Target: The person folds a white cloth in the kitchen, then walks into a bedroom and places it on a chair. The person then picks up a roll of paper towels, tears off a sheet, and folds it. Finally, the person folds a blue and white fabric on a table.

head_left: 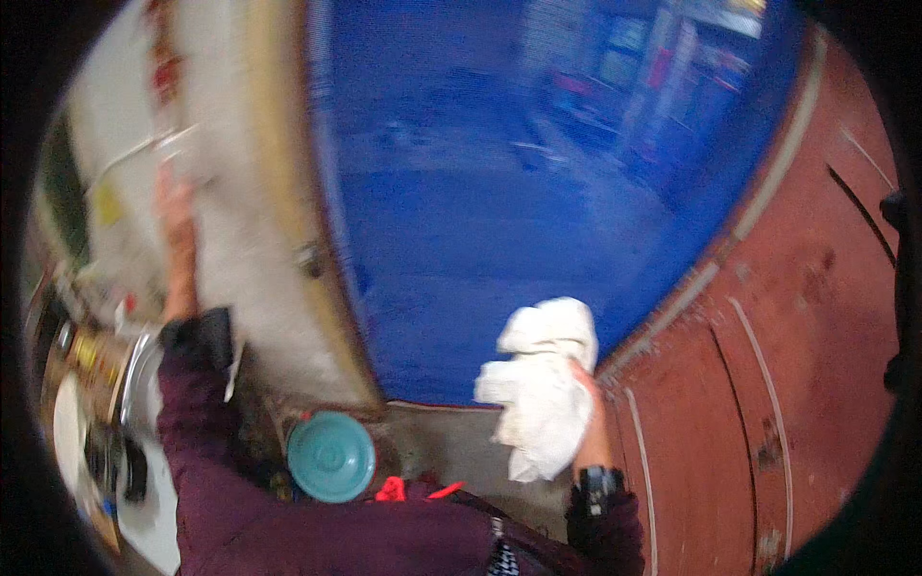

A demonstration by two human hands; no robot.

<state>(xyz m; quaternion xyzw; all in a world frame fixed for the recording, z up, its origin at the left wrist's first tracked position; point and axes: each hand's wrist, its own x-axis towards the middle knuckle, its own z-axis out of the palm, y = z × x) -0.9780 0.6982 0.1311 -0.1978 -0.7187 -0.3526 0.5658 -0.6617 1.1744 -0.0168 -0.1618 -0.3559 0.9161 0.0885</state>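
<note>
My right hand (595,422) is closed round a bunched white cloth (543,394), which hides most of its fingers. The cloth is in front of the lower part of a blue mesh screen (499,259) that fills the doorway. At the left, my left arm stretches up along a pale wall (226,182). Motion blurs my left hand (176,211), so the set of its fingers is unclear. Just above it are a pale cord (130,154) and a red strip (163,72) on the wall; whether the hand touches either cannot be made out.
A reddish-brown door panel (691,422) stands along the right side. Low at the left, a round teal basin (331,457) sits near the doorway's edge. Farther left, a cluttered counter holds a metal tray (142,384) and a dark pan-like object (134,470). A yellowish door frame (279,144) borders the screen.
</note>
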